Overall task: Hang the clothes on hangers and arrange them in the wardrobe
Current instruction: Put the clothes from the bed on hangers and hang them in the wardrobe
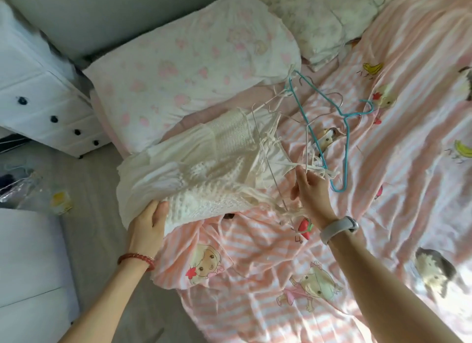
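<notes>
- On the bed's near left side, a cream knitted garment [201,169] lies across the pink striped sheet [398,143] and overhangs the edge; the left hand [149,221] grips its lower hem, and the right hand [310,189] pinches its thin straps at the top, beside a thin metal hanger wire [270,169].
- Just beyond the right hand, a tangle of hangers lies on the sheet, a blue hanger [329,128] most visible, touching the garment's loose ties.
- Two pillows [194,61] sit at the head of the bed against a grey headboard.
- A white drawer unit [38,100] stands left of the bed; plastic bags [23,189] lie on the grey floor below it.
- The sheet's right half lies open.
</notes>
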Action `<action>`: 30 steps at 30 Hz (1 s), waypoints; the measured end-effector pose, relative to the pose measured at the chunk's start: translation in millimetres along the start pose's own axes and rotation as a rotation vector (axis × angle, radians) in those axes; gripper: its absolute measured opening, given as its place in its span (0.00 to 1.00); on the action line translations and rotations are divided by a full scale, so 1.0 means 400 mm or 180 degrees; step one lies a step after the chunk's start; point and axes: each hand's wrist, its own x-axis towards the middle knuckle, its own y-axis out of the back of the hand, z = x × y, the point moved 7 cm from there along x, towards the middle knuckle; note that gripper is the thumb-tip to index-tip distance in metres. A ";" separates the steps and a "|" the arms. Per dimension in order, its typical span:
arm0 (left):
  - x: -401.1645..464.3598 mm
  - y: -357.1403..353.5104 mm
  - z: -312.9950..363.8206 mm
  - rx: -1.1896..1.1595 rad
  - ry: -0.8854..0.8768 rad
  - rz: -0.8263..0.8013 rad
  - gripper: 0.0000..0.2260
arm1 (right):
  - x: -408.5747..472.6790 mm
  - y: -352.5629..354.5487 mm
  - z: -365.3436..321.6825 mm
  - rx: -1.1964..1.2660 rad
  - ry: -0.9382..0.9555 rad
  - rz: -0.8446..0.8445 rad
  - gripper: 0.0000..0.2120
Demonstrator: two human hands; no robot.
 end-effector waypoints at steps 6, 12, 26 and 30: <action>-0.199 0.116 -0.020 -0.0423 0.0053 0.0282 0.17 | -0.211 -0.037 -0.033 -0.1267 0.0496 -0.0091 0.18; -0.468 0.205 -0.058 -0.0623 0.0023 0.0580 0.18 | -0.520 -0.061 -0.036 -0.1536 0.1344 0.0025 0.10; -1.226 0.331 -0.352 -0.0976 0.1065 0.0813 0.07 | -1.144 -0.133 0.127 -0.2847 0.2225 -0.1869 0.09; -1.419 0.347 -0.414 -0.1030 0.1562 0.1062 0.16 | -1.320 -0.200 0.123 -0.3293 0.3312 -0.2852 0.14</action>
